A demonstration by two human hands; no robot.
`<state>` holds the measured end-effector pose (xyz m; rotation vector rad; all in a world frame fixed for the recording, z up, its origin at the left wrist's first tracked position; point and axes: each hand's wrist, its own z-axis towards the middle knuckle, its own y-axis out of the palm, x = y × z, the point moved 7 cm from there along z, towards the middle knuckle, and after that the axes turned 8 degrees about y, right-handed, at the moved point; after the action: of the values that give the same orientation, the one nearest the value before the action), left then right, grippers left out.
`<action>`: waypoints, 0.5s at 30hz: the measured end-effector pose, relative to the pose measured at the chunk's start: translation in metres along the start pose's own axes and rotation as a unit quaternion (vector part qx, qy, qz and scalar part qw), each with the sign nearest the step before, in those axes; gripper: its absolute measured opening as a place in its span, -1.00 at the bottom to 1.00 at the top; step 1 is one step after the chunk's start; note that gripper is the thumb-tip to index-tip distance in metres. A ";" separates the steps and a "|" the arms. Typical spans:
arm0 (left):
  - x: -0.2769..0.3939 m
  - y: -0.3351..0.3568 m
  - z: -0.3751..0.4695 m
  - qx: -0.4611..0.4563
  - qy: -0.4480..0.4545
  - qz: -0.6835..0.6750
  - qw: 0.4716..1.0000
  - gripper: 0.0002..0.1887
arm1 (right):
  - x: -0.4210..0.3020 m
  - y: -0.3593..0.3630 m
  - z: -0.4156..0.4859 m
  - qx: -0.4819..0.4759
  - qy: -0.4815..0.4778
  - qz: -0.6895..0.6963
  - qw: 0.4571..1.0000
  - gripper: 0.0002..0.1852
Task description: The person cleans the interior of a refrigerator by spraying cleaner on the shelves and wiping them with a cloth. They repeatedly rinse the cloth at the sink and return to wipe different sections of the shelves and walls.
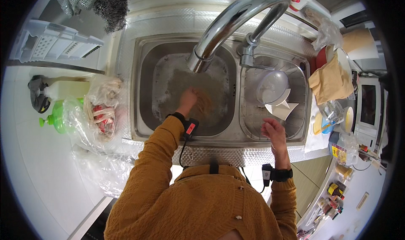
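Note:
My left hand (189,98) reaches into murky, sudsy water in the left basin of a stainless steel sink (186,141); its fingers are under the water, and whether they hold anything is hidden. My right hand (272,129) hovers over the near edge of the right basin, fingers curled, with nothing visible in it. Just beyond it, in the wire rack (299,113) of that basin, lie a white perforated plastic piece (286,110) and a clear round bowl (272,86), tilted. A chrome faucet (221,28) arches over the left basin.
Left of the sink stand a green pump bottle (58,116) and plastic bags (102,113). Steel wool (112,9) hangs at the upper left. A brown cloth or paper (332,80), glass vessels (330,110) and a microwave (368,102) are at the right.

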<state>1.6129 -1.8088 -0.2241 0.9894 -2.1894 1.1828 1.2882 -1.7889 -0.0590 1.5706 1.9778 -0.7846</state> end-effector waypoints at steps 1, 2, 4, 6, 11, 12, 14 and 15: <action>-0.007 -0.010 -0.003 0.059 -0.057 -0.045 0.996 -0.69 | 0.001 -0.002 0.000 0.015 0.006 -0.005 1.000 -0.75; 0.005 0.005 -0.005 -0.041 0.015 -0.028 0.999 -0.70 | -0.001 -0.002 -0.001 0.004 -0.003 -0.001 1.000 -0.76; 0.028 0.029 -0.016 -0.185 0.189 0.022 0.964 -0.70 | -0.003 -0.003 -0.002 0.007 -0.014 0.011 1.000 -0.77; 0.007 0.025 -0.009 -0.132 0.052 0.001 0.990 -0.72 | -0.003 -0.004 -0.002 0.008 -0.007 0.007 1.000 -0.77; 0.019 0.032 -0.008 -0.116 0.166 0.169 0.965 -0.70 | -0.001 -0.010 -0.001 0.014 0.002 0.025 1.000 -0.77; 0.026 0.042 -0.012 -0.169 0.207 0.154 0.951 -0.70 | -0.001 -0.011 -0.001 0.013 -0.001 0.024 1.000 -0.77; 0.027 0.038 -0.013 -0.150 0.179 0.121 0.965 -0.70 | -0.001 -0.012 -0.002 0.003 -0.010 0.018 1.000 -0.77; 0.020 0.023 -0.008 -0.077 0.112 0.105 0.985 -0.70 | -0.001 -0.013 -0.003 -0.005 -0.017 0.015 1.000 -0.77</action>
<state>1.5828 -1.8005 -0.2181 0.5440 -2.2025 1.1333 1.2757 -1.7898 -0.0549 1.5669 1.9276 -0.7844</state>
